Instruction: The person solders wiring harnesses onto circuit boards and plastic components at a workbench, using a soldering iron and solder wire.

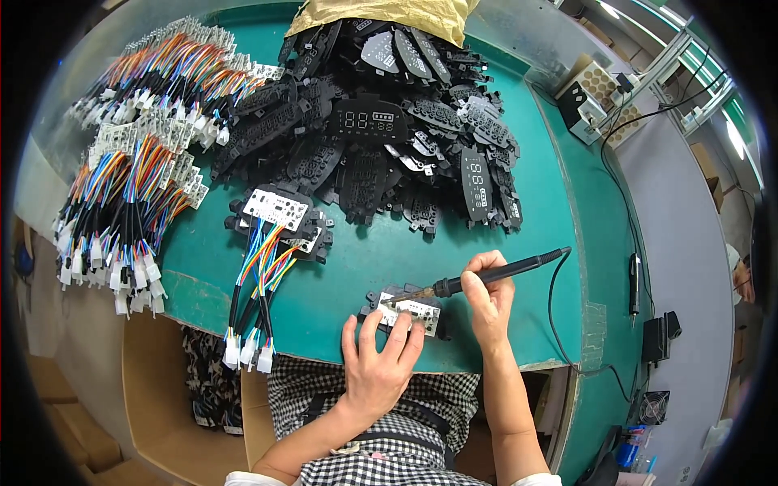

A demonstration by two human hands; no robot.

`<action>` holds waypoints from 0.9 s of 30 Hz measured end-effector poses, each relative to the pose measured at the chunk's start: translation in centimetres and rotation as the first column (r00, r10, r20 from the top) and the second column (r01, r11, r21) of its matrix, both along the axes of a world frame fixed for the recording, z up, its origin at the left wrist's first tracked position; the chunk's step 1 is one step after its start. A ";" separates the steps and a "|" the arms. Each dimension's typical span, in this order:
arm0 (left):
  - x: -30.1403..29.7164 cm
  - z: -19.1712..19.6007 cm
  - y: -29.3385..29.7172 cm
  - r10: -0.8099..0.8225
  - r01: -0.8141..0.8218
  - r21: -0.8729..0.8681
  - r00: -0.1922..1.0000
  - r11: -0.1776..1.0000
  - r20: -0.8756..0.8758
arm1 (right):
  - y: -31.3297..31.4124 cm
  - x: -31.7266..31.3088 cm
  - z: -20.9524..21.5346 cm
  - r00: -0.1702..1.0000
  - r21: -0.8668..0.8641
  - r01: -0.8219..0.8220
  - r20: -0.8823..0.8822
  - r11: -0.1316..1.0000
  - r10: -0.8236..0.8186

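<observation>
My right hand [489, 299] grips a soldering iron [500, 271] like a pen, its tip pointing left. The tip is at the upper left part of a small white circuit board [419, 311], though whether it touches cannot be told. That board sits on a black plastic panel [395, 292] near the bench's front edge. Fingers apart, my left hand [381, 360] rests its fingertips on the board's near side; its thumb is hidden. Left of it, white boards [275, 209] with coloured wires [263, 255] lie stacked on black panels, their white connectors [249, 353] hanging over the edge.
A big heap of black display panels [369, 121] fills the back, under a yellow bag [385, 14]. Bundles of wired boards [134, 186] cover the left side. The iron's cord [553, 312] loops down right of my hand. A cardboard box [154, 389] stands below the bench.
</observation>
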State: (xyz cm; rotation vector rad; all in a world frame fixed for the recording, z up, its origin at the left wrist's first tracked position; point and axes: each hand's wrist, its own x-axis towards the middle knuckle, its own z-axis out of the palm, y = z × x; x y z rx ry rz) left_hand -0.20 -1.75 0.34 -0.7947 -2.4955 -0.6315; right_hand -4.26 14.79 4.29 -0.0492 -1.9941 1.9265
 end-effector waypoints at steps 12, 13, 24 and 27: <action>0.1 0.1 -0.1 -0.003 0.004 -0.008 1.000 1.000 0.014 | 0.2 0.1 -0.3 1.000 -0.063 -0.013 -0.013 0.998 0.012; 0.1 0.1 -0.1 -0.003 0.003 -0.008 1.000 1.000 0.013 | 0.3 0.0 -0.4 1.000 -0.096 -0.015 -0.020 0.995 0.013; 0.0 0.0 0.0 -0.002 0.003 -0.012 1.000 1.000 0.009 | 0.1 0.0 -0.3 1.000 -0.026 -0.011 -0.020 1.000 0.010; 0.0 0.1 -0.2 -0.008 0.008 -0.011 1.000 1.000 0.022 | 0.2 -0.1 -0.5 1.000 -0.046 0.004 -0.029 0.999 -0.006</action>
